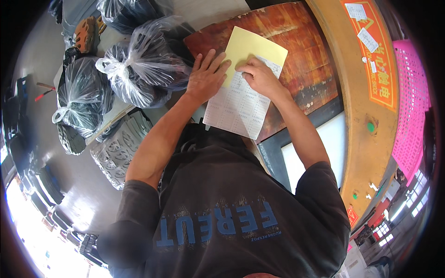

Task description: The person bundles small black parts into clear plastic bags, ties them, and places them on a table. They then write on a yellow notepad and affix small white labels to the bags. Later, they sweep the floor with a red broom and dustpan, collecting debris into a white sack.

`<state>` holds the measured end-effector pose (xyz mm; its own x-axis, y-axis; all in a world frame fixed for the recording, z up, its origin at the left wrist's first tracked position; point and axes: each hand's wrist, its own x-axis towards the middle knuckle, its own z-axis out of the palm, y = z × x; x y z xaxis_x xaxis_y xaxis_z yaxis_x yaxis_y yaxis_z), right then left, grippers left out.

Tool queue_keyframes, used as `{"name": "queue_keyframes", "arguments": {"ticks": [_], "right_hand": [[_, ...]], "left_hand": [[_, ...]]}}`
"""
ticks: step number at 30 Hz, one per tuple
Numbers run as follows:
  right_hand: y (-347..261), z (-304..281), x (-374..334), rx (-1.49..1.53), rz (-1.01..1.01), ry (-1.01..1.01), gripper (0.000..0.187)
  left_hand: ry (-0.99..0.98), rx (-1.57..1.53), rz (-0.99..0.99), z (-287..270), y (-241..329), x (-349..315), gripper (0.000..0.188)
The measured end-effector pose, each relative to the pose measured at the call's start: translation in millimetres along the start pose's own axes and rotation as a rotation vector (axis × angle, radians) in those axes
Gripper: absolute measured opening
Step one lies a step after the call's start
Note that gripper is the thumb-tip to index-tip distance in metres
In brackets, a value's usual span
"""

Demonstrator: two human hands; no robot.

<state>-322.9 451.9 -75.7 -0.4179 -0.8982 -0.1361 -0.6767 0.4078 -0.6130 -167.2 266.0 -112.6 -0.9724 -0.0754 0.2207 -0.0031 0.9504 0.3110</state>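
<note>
Lays the left hand [207, 78] flat, fingers long and a little spread, across the left edge of the paper – released, closed around nothing. Bends the fingers of the right hand [264, 81] down onto the same paper, tips set where yellow meets white; cannot tell whether pinching the edge or merely touching it.

Has the white printed sheet [236, 109] stretching out at seven o'clock from the right hand and about four to five o'clock from the left, lower end close to the dark shirt [222, 185]. Shows the yellow sheet [255, 41] at twelve o'clock from the right hand and two o'clock from the left – cannot tell which sheet overlaps which. Rests both on a worn red-brown board [306, 60], with more of it bare at two o'clock from the right hand.

Has knotted clear bags [143, 60] of dark contents at nine to ten o'clock from the left hand, grey moulded pieces [118, 148] at eight. From the right hand, shows a yellow-brown frame [366, 162] at four o'clock and a pink perforated basket [410, 106] near three, beyond an orange sign [380, 74].
</note>
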Motion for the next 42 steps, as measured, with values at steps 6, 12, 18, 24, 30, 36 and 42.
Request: {"name": "queue_keyframes", "arguments": {"ticks": [6, 12, 18, 24, 30, 36, 42], "right_hand": [[-3, -2, 1, 0.068, 0.002, 0.035, 0.033], [-6, -5, 0, -0.029, 0.02, -0.057, 0.034], [-3, -4, 1, 0.053, -0.029, -0.006, 0.032], [-2, -8, 2, 0.072, 0.045, -0.055, 0.044], [-6, -7, 3, 0.143, 0.035, 0.045, 0.039], [-3, -3, 10, -0.065, 0.011, -0.006, 0.023], [-5, -1, -9, -0.015, -0.089, 0.104, 0.019]], "left_hand": [[0.026, -0.006, -0.011, 3, -1, -1, 0.045], [0.068, -0.016, 0.003, 4, -2, -3, 0.044], [0.089, -0.006, 0.005, 6, -2, -3, 0.043], [0.075, -0.004, 0.008, 11, -3, -4, 0.044], [0.087, 0.003, 0.013, 13, -4, -4, 0.044], [0.074, -0.01, 0.001, 10, -2, -4, 0.043], [0.079, -0.023, -0.018, 11, -2, -6, 0.044]]}}
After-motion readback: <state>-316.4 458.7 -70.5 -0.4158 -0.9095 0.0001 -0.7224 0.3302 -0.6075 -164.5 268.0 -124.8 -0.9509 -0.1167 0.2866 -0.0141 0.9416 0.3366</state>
